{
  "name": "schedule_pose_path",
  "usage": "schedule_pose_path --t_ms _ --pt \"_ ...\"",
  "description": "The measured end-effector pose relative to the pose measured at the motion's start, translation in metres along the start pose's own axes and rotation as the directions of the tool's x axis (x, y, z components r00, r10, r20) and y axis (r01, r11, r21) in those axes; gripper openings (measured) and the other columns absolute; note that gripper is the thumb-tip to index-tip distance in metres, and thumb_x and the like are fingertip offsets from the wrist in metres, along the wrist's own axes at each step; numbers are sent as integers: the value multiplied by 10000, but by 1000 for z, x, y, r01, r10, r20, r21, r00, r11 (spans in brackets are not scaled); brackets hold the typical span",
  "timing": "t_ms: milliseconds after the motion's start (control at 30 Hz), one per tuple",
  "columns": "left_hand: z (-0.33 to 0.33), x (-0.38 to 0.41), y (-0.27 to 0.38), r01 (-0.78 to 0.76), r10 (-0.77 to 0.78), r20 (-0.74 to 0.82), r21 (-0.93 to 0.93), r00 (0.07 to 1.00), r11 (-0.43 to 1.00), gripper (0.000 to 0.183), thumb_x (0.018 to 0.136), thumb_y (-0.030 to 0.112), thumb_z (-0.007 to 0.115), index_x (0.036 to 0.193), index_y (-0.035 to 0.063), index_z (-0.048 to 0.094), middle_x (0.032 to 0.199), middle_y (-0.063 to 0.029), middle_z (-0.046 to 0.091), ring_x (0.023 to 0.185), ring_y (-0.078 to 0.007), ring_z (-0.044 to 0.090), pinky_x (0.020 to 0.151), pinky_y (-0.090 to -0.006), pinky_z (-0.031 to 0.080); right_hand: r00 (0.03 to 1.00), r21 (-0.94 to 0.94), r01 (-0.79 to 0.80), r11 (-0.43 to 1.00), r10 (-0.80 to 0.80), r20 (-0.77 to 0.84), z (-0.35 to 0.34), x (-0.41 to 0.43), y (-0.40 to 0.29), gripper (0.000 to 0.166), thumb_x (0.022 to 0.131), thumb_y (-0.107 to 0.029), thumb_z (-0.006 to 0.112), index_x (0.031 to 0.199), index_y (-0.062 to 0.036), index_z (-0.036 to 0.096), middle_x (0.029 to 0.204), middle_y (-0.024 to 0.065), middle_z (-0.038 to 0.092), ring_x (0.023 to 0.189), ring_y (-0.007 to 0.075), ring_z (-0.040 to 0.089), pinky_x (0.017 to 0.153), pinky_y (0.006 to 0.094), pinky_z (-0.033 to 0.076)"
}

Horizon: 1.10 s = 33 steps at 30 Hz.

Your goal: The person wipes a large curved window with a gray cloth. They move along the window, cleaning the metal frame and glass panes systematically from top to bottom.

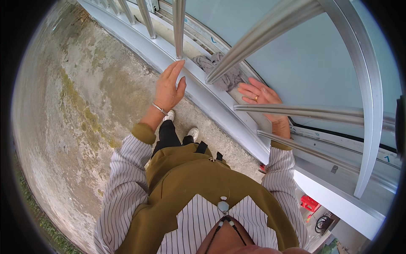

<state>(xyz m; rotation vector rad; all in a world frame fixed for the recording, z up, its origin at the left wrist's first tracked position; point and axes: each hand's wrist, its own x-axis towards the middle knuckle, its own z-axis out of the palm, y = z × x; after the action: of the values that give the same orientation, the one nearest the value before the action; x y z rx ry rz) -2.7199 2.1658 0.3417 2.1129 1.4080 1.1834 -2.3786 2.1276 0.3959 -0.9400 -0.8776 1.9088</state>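
Note:
A crumpled grey cloth (233, 77) lies on the window sill behind a row of stainless steel bars (266, 35). My left hand (170, 85) is outside the bars, with thumb and fingers apart and nothing in it. Its fingertips are by the foot of one upright bar (179, 31); whether they touch it I cannot tell. My right hand (261, 96), with a ring on one finger, reaches in behind two bars, between them and the window pane (304, 63). It holds nothing, and its fingers are spread close to the cloth's right end.
A pale metal bottom rail (219, 101) runs diagonally beneath the bars. A curved metal bar (369, 79) arches at the right. Stained concrete ground (95, 92) spreads to the left. At the lower right are a red plastic stool (310, 203) and a dark ring-shaped thing (322, 223).

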Motion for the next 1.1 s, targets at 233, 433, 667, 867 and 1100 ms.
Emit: schedule_pose_path --t_ms 233,433,667,867,1100 --pt "10 46 32 13 114 286 -407 951 913 426 1006 323 448 1310 52 571 1313 -181 568 1243 -318 529 1032 -377 405 617 -177 395 901 -404 -675 33 -126 29 358 1004 -179 510 1305 14 515 1204 211 613 1142 303 592 958 400 487" --pt "6 60 22 85 164 544 -402 823 911 630 1020 487 283 1297 4 578 1375 -175 527 1286 -311 481 1109 -379 312 534 -305 378 874 -475 -699 84 -171 106 165 970 -70 544 1121 -21 588 891 66 620 778 119 561 736 258 473" --pt "4 56 9 34 68 158 -567 985 823 392 1026 264 398 1149 -36 619 1188 -180 625 1117 -296 588 992 -352 427 794 -740 221 636 -558 -242 173 -33 45 466 913 17 521 1367 0 416 1336 219 491 1187 314 551 942 387 480" --pt "-38 40 -41 132 -204 -182 -345 962 929 321 971 172 520 1215 -31 561 1213 -173 578 1108 -287 564 956 -354 448 759 -890 -437 129 -479 -441 151 57 41 568 852 -68 620 1360 19 380 1210 291 533 1011 441 593 842 482 510" --pt "-20 63 -122 197 -197 -223 -23 955 980 742 928 288 616 1441 -111 258 1498 -329 240 1366 -451 311 1113 -449 300 786 -902 -190 386 -491 -376 97 74 52 429 844 -51 695 1237 50 557 896 82 644 777 133 594 712 268 494"
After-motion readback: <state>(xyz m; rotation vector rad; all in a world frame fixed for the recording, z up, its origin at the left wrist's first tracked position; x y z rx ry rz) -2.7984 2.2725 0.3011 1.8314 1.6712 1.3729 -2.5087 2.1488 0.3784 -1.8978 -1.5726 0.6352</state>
